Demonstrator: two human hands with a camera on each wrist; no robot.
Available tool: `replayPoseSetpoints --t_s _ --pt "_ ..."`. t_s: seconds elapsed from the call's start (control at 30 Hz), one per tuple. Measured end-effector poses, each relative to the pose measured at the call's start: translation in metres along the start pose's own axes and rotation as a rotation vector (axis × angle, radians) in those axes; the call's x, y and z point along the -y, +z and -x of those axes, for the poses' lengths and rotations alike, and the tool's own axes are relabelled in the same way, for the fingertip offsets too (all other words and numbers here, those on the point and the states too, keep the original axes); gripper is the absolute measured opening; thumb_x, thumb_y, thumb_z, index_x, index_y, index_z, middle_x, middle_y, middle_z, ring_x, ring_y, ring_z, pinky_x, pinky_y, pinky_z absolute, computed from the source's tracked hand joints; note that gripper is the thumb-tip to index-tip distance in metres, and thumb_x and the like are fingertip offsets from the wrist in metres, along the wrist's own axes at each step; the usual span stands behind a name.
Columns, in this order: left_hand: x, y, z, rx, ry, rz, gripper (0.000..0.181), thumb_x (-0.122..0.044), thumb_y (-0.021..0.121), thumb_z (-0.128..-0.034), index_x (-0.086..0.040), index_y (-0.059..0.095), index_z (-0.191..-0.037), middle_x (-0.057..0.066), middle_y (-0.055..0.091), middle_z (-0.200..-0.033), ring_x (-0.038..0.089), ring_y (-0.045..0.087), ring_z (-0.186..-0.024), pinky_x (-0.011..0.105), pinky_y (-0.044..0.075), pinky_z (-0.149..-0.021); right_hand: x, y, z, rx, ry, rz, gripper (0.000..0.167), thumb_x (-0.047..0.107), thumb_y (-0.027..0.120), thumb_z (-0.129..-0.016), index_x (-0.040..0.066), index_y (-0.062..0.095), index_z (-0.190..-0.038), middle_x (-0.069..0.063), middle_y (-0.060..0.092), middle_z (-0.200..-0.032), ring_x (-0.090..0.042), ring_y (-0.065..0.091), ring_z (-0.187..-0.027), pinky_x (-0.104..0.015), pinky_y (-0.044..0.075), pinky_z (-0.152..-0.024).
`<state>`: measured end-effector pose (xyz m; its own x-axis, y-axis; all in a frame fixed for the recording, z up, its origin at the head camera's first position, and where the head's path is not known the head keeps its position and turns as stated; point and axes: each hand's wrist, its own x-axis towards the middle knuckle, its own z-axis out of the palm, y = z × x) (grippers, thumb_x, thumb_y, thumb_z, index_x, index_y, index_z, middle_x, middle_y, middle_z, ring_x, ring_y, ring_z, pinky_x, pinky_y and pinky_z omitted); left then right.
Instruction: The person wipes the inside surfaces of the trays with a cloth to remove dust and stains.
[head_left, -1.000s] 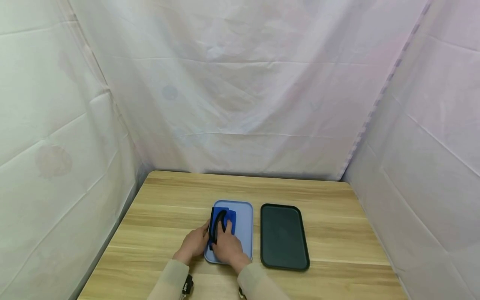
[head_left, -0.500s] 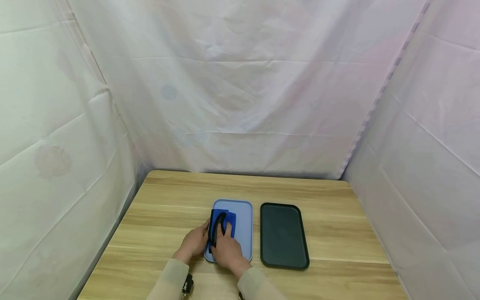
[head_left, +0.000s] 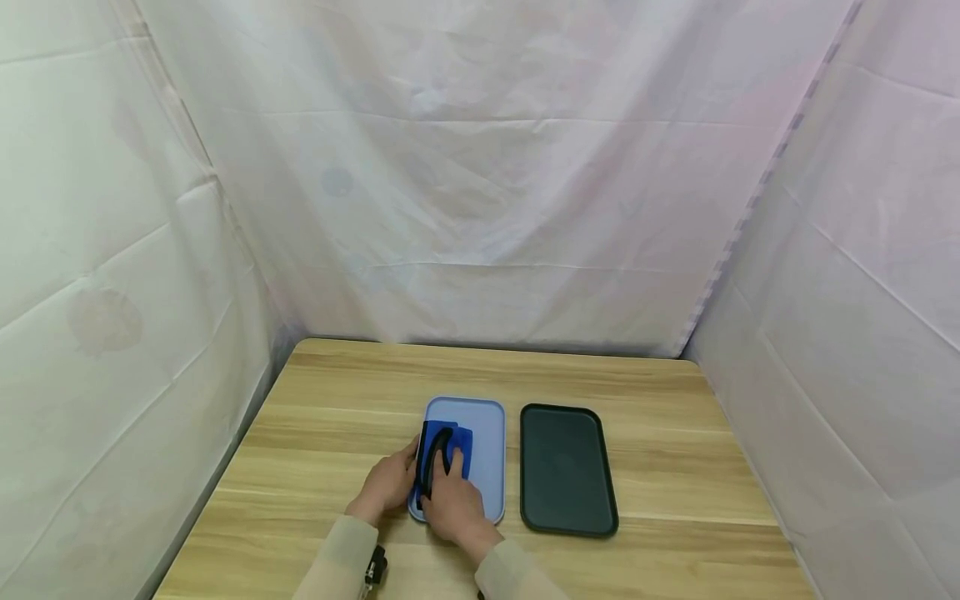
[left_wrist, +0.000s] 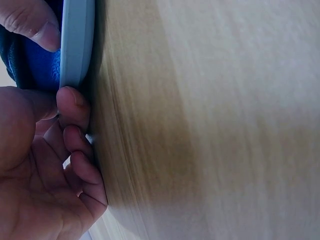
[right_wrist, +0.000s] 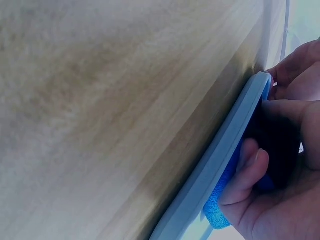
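In the head view a blue cloth-like piece (head_left: pixel 463 442) with a black curved part (head_left: pixel 433 460) lies on the left side of a light blue tray (head_left: pixel 489 454). My left hand (head_left: pixel 388 483) is at the tray's left edge; in the left wrist view its thumb and curled fingers (left_wrist: pixel 74 107) pinch the rim (left_wrist: pixel 76 45). From the near side my right hand (head_left: pixel 454 500) holds the blue and black piece, fingers spread over it. Its curled finger (right_wrist: pixel 246 175) touches the blue fabric (right_wrist: pixel 216 212) in the right wrist view, where the black part is mostly hidden.
A dark green tray (head_left: pixel 567 471) lies right of the light blue one, with a narrow gap between them. Both stand on a wooden table (head_left: pixel 675 458). Pale cloth (head_left: pixel 480 208) hangs behind the table and at both sides.
The blue and black piece has slid slightly towards me on the tray, along with my right hand. My left hand has stayed at the tray's edge.
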<state>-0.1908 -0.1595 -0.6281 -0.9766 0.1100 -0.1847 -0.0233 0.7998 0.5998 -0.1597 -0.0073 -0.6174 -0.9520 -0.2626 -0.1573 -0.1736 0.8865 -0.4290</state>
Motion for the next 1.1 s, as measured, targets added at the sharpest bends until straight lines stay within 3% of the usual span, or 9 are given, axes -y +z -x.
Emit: replayPoseSetpoints --t_s 0.43,1.1 --pt "0.0 0.0 0.0 0.001 -0.001 -0.015 0.051 -0.02 0.05 -0.1086 -0.007 0.044 -0.157 0.025 0.066 -0.136 0.045 0.068 -0.116 0.058 0.053 -0.098 -0.005 -0.005 0.004 0.021 0.003 0.06 0.08 0.038 0.075 -0.094 0.011 0.039 -0.161 -0.024 0.031 -0.163 -0.019 0.054 -0.055 -0.035 0.047 -0.05" --pt "-0.002 -0.001 0.0 -0.007 -0.012 -0.03 0.052 -0.019 0.053 -0.107 -0.011 0.044 -0.158 0.025 0.071 -0.127 0.043 0.071 -0.11 0.057 0.055 -0.092 -0.016 -0.011 0.01 0.007 -0.005 0.106 0.075 0.035 0.077 -0.093 0.018 0.045 -0.158 -0.017 0.037 -0.163 -0.021 0.059 -0.064 -0.036 0.048 -0.053"
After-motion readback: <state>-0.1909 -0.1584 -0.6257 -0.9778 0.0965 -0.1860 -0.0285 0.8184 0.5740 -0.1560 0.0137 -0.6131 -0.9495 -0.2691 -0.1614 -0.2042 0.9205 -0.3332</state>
